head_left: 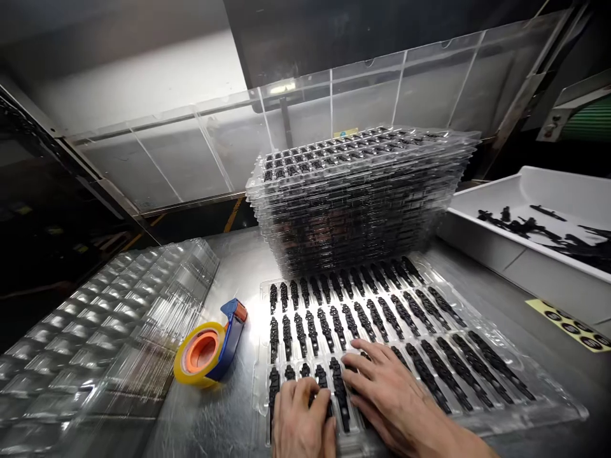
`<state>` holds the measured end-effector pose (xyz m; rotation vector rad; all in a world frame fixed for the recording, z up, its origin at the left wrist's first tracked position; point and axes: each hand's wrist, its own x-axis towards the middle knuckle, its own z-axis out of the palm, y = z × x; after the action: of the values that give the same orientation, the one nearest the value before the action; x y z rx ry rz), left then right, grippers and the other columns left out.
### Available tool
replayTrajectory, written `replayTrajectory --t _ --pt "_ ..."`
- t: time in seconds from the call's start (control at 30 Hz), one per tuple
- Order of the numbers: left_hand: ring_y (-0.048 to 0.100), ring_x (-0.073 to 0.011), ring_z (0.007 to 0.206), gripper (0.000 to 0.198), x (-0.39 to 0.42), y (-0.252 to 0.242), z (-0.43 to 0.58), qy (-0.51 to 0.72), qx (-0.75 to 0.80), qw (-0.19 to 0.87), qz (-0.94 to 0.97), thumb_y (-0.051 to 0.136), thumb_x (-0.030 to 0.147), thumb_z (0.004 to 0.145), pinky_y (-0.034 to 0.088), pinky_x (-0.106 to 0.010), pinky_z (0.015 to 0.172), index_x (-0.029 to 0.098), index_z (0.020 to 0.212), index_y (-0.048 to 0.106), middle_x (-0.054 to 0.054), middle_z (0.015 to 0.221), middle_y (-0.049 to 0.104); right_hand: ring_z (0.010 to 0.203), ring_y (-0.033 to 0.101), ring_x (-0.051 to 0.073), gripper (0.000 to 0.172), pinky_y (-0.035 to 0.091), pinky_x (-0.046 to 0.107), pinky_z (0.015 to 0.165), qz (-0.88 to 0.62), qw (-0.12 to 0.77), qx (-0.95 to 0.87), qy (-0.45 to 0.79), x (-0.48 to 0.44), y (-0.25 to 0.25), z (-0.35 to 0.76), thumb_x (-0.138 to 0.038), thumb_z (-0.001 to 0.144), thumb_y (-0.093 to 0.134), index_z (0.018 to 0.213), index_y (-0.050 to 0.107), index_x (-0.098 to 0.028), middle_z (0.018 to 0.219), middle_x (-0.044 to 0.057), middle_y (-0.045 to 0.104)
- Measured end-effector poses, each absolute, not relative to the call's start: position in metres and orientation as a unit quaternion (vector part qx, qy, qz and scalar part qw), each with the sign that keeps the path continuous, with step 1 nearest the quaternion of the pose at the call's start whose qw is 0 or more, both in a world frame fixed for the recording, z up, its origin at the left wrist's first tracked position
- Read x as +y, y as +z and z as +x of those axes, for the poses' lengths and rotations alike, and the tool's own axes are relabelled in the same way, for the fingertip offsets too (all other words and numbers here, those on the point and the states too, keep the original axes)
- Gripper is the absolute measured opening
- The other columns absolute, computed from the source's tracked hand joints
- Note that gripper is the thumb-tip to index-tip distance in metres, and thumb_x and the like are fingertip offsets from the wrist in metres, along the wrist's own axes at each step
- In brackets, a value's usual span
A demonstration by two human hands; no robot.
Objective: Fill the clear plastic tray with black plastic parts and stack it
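A clear plastic tray lies flat on the metal table in front of me, its pockets filled with rows of small black parts. My left hand rests on the tray's near left corner, fingers curled down onto the parts. My right hand lies flat on the near middle rows, fingers stretched out to the left and touching the parts. Neither hand visibly holds anything.
A tall stack of filled clear trays stands just behind the flat tray. A pile of empty clear trays lies at the left. A yellow tape dispenser sits between them. A white bin with loose black parts is at the right.
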<state>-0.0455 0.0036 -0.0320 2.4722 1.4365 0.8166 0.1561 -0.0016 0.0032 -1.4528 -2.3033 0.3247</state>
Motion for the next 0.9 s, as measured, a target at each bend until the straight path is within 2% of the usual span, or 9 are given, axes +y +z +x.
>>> replayTrajectory --t 0.1,0.17,0.27,0.37,0.5,0.6,0.77,0.9 --pt "0.051 -0.0242 0.087 0.029 0.013 -0.024 -0.035 0.231 0.507 0.119 0.822 0.053 0.006 0.066 0.045 -0.04 0.076 0.024 0.087 0.062 -0.003 0.094 0.061 0.132 0.037 0.032 0.039 0.033 0.059 0.107 -0.492 0.153 -0.842 0.16 -0.001 0.007 0.152 -0.019 0.085 0.053 0.124 0.054 -0.027 0.131 0.001 0.055" --pt "0.051 -0.0239 0.087 0.028 0.017 -0.022 -0.034 0.223 0.503 0.122 0.826 0.052 0.005 0.069 0.045 -0.04 0.075 0.024 0.086 0.062 -0.004 0.093 0.06 0.133 0.036 0.034 0.045 0.032 0.06 0.107 -0.499 0.129 -0.838 0.179 -0.001 0.007 0.147 -0.017 0.081 0.054 0.125 0.054 -0.026 0.132 0.002 0.055" --pt "0.051 -0.0224 0.089 0.023 0.019 -0.023 -0.049 0.272 0.463 0.126 0.834 0.051 0.009 0.08 0.046 -0.038 0.077 0.024 0.095 0.062 -0.005 0.095 0.06 0.134 0.035 0.035 0.043 0.032 0.06 0.108 -0.527 0.115 -0.82 0.191 -0.002 0.005 0.142 -0.015 0.08 0.05 0.122 0.057 -0.023 0.131 0.004 0.056" --pt "0.051 -0.02 0.093 0.021 0.016 -0.024 -0.082 0.341 0.475 0.094 0.806 0.05 0.015 0.088 0.047 -0.032 0.079 0.022 0.105 0.059 -0.006 0.098 0.059 0.136 0.031 0.032 0.036 0.03 0.058 0.11 -0.532 0.149 -0.81 0.196 -0.001 0.005 0.135 -0.018 0.087 0.045 0.12 0.057 -0.024 0.132 0.003 0.054" --pt "0.053 -0.0187 0.089 0.018 0.012 -0.024 -0.121 0.316 0.522 0.061 0.79 0.052 0.019 0.089 0.048 -0.029 0.076 0.024 0.104 0.062 -0.005 0.096 0.06 0.136 0.03 0.032 0.032 0.028 0.056 0.111 -0.497 0.177 -0.817 0.234 0.007 0.009 0.111 -0.028 0.089 0.049 0.12 0.058 -0.027 0.132 0.0 0.055" --pt "0.055 -0.0176 0.084 0.02 0.012 -0.025 -0.132 0.27 0.507 0.07 0.816 0.054 0.021 0.088 0.051 -0.028 0.073 0.023 0.106 0.062 -0.004 0.092 0.061 0.135 0.032 0.036 0.034 0.029 0.058 0.11 -0.494 0.152 -0.821 0.242 0.014 0.007 0.093 -0.032 0.086 0.053 0.117 0.062 -0.024 0.133 0.005 0.055" --pt "0.056 -0.0158 0.08 0.021 0.017 -0.021 -0.129 0.245 0.483 0.066 0.838 0.054 0.018 0.087 0.052 -0.026 0.07 0.021 0.108 0.06 -0.004 0.088 0.061 0.135 0.03 0.041 0.04 0.03 0.063 0.107 -0.496 0.121 -0.83 0.226 0.017 0.006 0.092 -0.026 0.082 0.053 0.12 0.06 -0.022 0.137 0.008 0.052" --pt "0.053 -0.0176 0.08 0.019 0.015 -0.024 -0.108 0.274 0.492 0.07 0.823 0.049 0.017 0.089 0.048 -0.029 0.068 0.02 0.104 0.061 -0.005 0.086 0.059 0.135 0.032 0.038 0.046 0.03 0.062 0.108 -0.486 0.142 -0.833 0.223 0.016 0.001 0.096 -0.019 0.081 0.05 0.127 0.052 -0.02 0.128 0.008 0.059"
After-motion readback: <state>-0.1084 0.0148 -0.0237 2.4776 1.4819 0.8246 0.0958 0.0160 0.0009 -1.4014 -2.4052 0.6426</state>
